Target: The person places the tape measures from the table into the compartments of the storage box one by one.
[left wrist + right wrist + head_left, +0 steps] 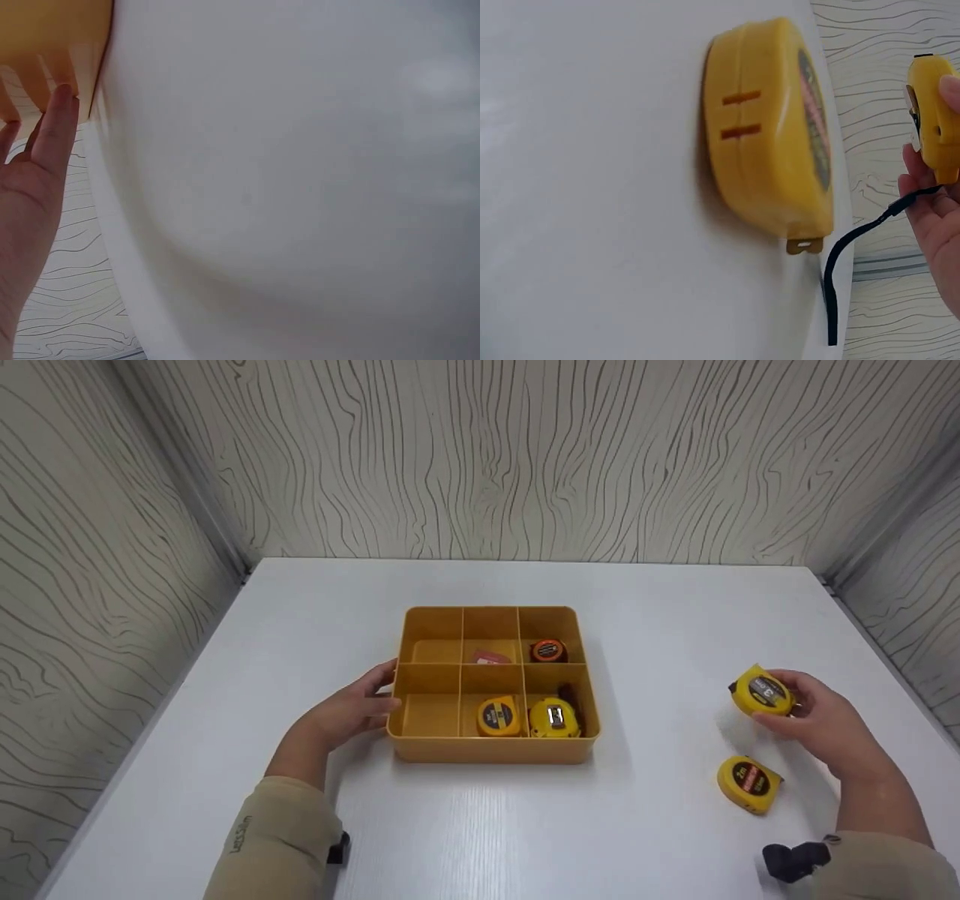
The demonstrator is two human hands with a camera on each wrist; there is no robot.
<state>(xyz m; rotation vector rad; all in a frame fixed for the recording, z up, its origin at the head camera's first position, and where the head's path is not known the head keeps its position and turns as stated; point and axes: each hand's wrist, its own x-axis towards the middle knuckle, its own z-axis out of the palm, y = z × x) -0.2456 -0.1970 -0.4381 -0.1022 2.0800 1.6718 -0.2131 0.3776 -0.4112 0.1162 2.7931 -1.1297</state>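
Observation:
My right hand [825,724] pinches a yellow tape measure [763,694] marked 3.0m, held above the table at the right. A black strap [831,281] dangles from it in the right wrist view. Below that hand, a second yellow tape measure [749,784] marked 2m lies on the table. At the left, my left hand [345,712] rests its fingers against the side wall of a tan six-compartment box [495,750]; the left wrist view shows fairly straight fingers [56,135] touching the wall.
In the box's front row, an orange-yellow tape measure [498,718] lies in the middle compartment and a yellow one [554,718] in the right. Behind them are a reddish item [491,658] and an orange-and-black tape measure [549,651]. Wood-patterned panels [495,457] enclose the white table [465,825].

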